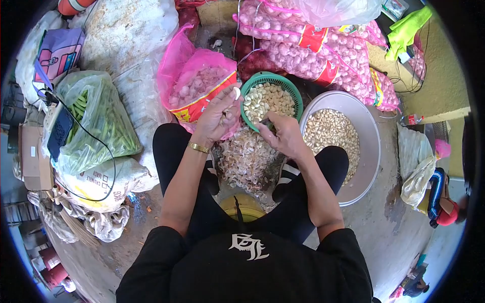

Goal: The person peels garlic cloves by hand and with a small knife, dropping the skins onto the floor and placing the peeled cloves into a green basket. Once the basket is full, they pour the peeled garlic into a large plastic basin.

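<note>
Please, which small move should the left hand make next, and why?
Probably lower the pale clove from the left hand into the green basket: it looks peeled, and the basket beside it holds similar pale cloves.

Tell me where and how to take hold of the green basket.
Probably best to grip the basket by its rim, left and right, coming from above: it stands open side up, and the round rim rises clear of the loose cloves. The basin may crowd the right side.
</note>
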`<state>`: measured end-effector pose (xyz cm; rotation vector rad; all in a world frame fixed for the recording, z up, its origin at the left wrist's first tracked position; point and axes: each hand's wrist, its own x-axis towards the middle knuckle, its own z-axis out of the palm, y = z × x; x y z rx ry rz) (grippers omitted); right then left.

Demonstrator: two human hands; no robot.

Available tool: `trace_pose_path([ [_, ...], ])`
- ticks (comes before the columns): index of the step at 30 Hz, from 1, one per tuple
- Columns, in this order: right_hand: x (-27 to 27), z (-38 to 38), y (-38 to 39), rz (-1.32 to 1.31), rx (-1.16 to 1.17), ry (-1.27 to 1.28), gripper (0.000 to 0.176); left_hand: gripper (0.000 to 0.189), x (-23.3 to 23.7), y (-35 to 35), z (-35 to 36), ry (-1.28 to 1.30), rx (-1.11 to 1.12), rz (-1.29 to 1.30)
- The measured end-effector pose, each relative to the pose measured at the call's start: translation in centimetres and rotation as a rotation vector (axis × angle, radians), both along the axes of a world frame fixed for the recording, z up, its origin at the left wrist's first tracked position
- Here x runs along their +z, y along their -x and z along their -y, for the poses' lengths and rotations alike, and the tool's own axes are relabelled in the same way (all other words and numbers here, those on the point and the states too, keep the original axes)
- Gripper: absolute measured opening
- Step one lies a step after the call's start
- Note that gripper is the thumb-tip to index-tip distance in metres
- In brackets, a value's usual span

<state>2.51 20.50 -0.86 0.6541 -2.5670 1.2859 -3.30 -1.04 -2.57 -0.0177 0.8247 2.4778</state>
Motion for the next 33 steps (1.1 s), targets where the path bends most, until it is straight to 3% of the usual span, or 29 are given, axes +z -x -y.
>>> trace_pose_path([
  [2, 0.5, -0.2, 0.0, 0.05, 0.002, -0.245, 0.03, 0.033, 0.2, -0.3, 0.0, -0.027, -0.009, 0.007],
  [9, -0.1, 0.5, 0.3, 0.113, -0.062, -0.2, 0.036, 0.04, 0.7, -0.6, 0.0, 0.108, -0.022, -0.056],
  [11, 0.3, 1.0, 0.6, 0.177, -0.116, 0.034, 0.027, 0.04, 0.7, -0.8, -0.2, 0.182, -0.018, -0.077],
  [12, 0.1, 1.3, 0.9, 0.177, -0.115, 0.034, 0.027, 0.04, 0.3, -0.9, -0.3, 0.294, 0.02, -0.148],
  [14, -0.4, 1.7, 1.4, 0.162, -0.18, 0.358, 0.026, 0.04, -0.4, -0.9, -0.7, 0.405, 0.058, -0.219],
  [17, -0.7, 2.0, 1.5, 0.253, -0.164, 0.478, 0.025, 0.034, -0.7, -1.0, -1.3, 0.512, 0.073, -0.364],
  [21, 0.1, 2.0, 1.4, 0.366, -0.126, 0.531, 0.025, 0.027, -1.0, -1.3, -2.1, 0.539, 0.083, -0.411],
  [23, 1.0, 1.8, 1.3, 0.59, -0.195, 0.563, 0.024, 0.027, -1.5, -1.3, -2.2, 0.526, 0.124, -0.452],
  [25, 0.6, 1.5, 1.3, 0.593, -0.191, 0.571, 0.023, 0.026, -0.6, -1.6, -2.2, 0.651, 0.129, -0.513],
  [33, -0.8, 1.2, 1.6, 0.498, -0.125, 0.6, 0.023, 0.025, -0.3, -1.8, -2.5, 0.75, 0.143, -0.651],
])
